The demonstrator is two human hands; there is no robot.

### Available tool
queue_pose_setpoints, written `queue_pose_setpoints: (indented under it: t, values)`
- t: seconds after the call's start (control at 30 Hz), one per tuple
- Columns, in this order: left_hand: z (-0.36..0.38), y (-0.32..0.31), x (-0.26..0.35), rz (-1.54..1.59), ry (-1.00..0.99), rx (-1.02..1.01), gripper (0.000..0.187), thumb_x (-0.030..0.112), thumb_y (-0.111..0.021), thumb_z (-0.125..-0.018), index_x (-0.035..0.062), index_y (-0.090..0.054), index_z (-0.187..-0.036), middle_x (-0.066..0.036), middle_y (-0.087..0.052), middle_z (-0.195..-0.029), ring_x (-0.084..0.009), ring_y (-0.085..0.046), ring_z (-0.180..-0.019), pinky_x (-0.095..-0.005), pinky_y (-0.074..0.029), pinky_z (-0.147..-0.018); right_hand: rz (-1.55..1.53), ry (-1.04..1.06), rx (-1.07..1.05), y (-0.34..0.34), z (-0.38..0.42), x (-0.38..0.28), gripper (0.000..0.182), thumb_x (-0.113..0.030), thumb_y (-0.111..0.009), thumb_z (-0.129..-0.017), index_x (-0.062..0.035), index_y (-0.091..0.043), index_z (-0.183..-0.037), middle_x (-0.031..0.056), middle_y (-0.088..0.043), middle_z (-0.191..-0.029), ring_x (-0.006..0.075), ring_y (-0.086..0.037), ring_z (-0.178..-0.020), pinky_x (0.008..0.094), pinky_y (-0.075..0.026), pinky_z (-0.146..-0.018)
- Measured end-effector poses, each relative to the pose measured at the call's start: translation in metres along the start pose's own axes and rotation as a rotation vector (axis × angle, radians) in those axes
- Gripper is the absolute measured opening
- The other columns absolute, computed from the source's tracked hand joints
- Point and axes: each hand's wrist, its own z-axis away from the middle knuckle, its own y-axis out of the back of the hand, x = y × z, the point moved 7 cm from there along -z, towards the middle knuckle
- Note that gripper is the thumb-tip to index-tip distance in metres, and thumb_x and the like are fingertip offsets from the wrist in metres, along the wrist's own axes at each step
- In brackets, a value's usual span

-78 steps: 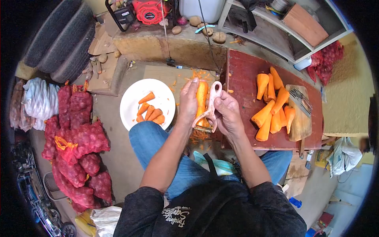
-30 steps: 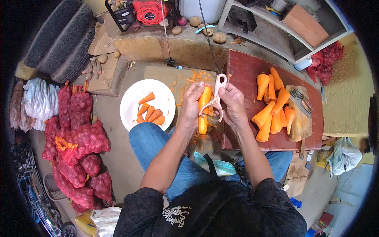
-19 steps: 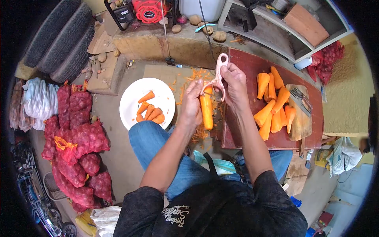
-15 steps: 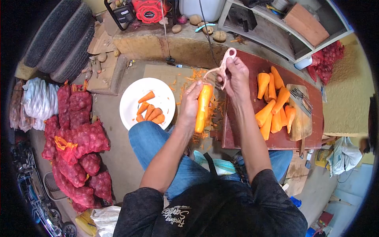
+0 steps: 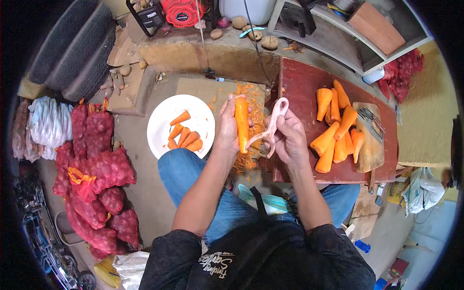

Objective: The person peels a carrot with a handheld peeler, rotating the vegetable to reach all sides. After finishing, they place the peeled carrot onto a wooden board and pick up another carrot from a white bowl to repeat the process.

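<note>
Carrot (image 5: 242, 123) lies along the curled left hand (image 5: 226, 125), gripped between thumb and fingers over the shavings (image 5: 252, 99) on the cardboard (image 5: 191, 87). The right hand (image 5: 292, 135) pinches the handle of a pale peeler (image 5: 272, 123), whose 2 prongs point down near the carrot's lower end; whether 1 of them touches it, I cannot tell. The likeliest trouble, I judge, is a slip: a smooth carrot could twist in the left grip, and the blade could then run onto the fingers wrapped around it. A loosened hold could also drop it among the shavings. The white basin (image 5: 158, 123) by the left knee (image 5: 176, 166) holds a few short carrot pieces (image 5: 180, 118). Red mesh sacks (image 5: 96, 169) at far left are packed with round, dark-red produce, perhaps onions. The pale tub (image 5: 246, 12) hides its contents. Larger carrots (image 5: 338, 130) lie loose on the red table (image 5: 295, 87).
</note>
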Motion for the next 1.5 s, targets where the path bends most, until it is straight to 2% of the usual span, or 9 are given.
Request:
queue_pose_setpoints:
  t: [0.13,0.27,0.47,0.57,0.7,0.83,1.03,1.3,1.5]
  values:
    - [0.005,-0.012,-0.004,-0.022,0.009,-0.094,0.044,0.043,-0.04,-0.106,0.0045,-0.058,-0.117,-0.009,-0.06,-0.084,-0.0169,-0.057,-0.058,-0.0304,-0.052,-0.055,0.081,0.017,-0.058,-0.007,-0.002,0.002,0.029,-0.024,-0.067,-0.095,-0.0041,-0.054,-0.113,0.0069,-0.065,-0.086,0.0127,-0.062,-0.059,0.0241,-0.051,-0.047]
    - [0.02,-0.03,-0.001,-0.159,-0.032,-0.052,0.044,0.043,-0.041,-0.106,0.0045,-0.062,-0.111,-0.006,-0.063,-0.086,-0.0133,-0.058,-0.062,-0.0263,-0.051,-0.055,0.052,0.091,-0.012,0.011,-0.029,-0.004,0.026,-0.021,-0.067,-0.095,-0.0014,-0.057,-0.109,0.0054,-0.066,-0.092,0.0113,-0.065,-0.073,0.0258,-0.055,-0.061]
    - [0.018,-0.027,0.001,-0.154,-0.012,-0.065,0.041,0.04,-0.041,-0.106,0.0053,-0.06,-0.115,-0.004,-0.064,-0.086,-0.012,-0.058,-0.063,-0.0241,-0.05,-0.056,0.088,0.15,0.003,0.01,-0.075,-0.009,0.019,-0.019,-0.064,-0.098,-0.0026,-0.057,-0.104,0.0026,-0.063,-0.086,0.0106,-0.062,-0.071,0.0258,-0.053,-0.065]
    - [0.0,-0.009,-0.007,0.014,-0.016,-0.342,0.038,0.037,-0.041,-0.107,0.0054,-0.058,-0.118,-0.004,-0.064,-0.088,-0.0117,-0.059,-0.066,-0.0255,-0.051,-0.058,0.093,0.164,0.005,0.01,-0.093,-0.012,0.02,-0.021,-0.065,-0.097,-0.0032,-0.057,-0.102,0.0031,-0.063,-0.085,0.0096,-0.06,-0.07,0.0249,-0.052,-0.064]
    - [0.012,-0.029,-0.003,0.072,-0.077,-0.009,0.035,0.034,-0.039,-0.107,0.0065,-0.056,-0.119,-0.006,-0.063,-0.093,-0.0155,-0.059,-0.067,-0.0302,-0.051,-0.058,0.17,0.166,-0.072,-0.003,-0.095,-0.011,0.023,-0.023,-0.067,-0.096,-0.0037,-0.057,-0.102,0.0052,-0.065,-0.084,0.0103,-0.062,-0.067,0.0242,-0.051,-0.059]
    - [0.008,-0.022,-0.016,0.192,0.073,-0.206,0.048,0.048,-0.031,-0.106,0.01,-0.056,-0.121,-0.009,-0.063,-0.095,-0.0222,-0.063,-0.069,-0.0333,-0.051,-0.058,0.058,0.152,-0.064,-0.007,-0.091,-0.008,0.021,-0.021,-0.068,-0.095,-0.0046,-0.057,-0.102,0.0051,-0.064,-0.085,0.01,-0.062,-0.069,0.0252,-0.052,-0.061]
    - [0.013,-0.02,-0.017,0.058,0.12,-0.093,0.057,0.058,-0.032,-0.103,0.0094,-0.056,-0.12,-0.01,-0.065,-0.089,-0.0189,-0.053,-0.052,-0.0303,-0.044,-0.044,0.144,0.103,-0.097,-0.012,-0.06,-0.01,0.026,-0.022,-0.069,-0.094,-0.0039,-0.057,-0.109,0.0017,-0.064,-0.088,0.0097,-0.063,-0.073,0.0248,-0.053,-0.068]
    - [0.008,-0.019,-0.02,0.056,0.151,-0.291,0.051,0.053,-0.031,-0.105,0.0098,-0.056,-0.115,-0.007,-0.057,-0.076,-0.0164,-0.051,-0.051,-0.0296,-0.044,-0.044,0.094,0.189,-0.078,-0.005,-0.092,-0.02,0.024,-0.022,-0.068,-0.095,-0.0029,-0.056,-0.102,0.0046,-0.064,-0.083,0.0098,-0.062,-0.066,0.0231,-0.052,-0.058]
    - [0.014,-0.024,-0.012,0.039,0.097,-0.204,0.045,0.047,-0.031,-0.107,0.0091,-0.053,-0.117,-0.008,-0.057,-0.077,-0.0173,-0.051,-0.051,-0.0328,-0.045,-0.045,0.086,0.171,-0.045,-0.001,-0.097,-0.015,0.021,-0.023,-0.066,-0.096,-0.0034,-0.056,-0.099,0.0067,-0.065,-0.081,0.0119,-0.062,-0.061,0.0256,-0.052,-0.051]
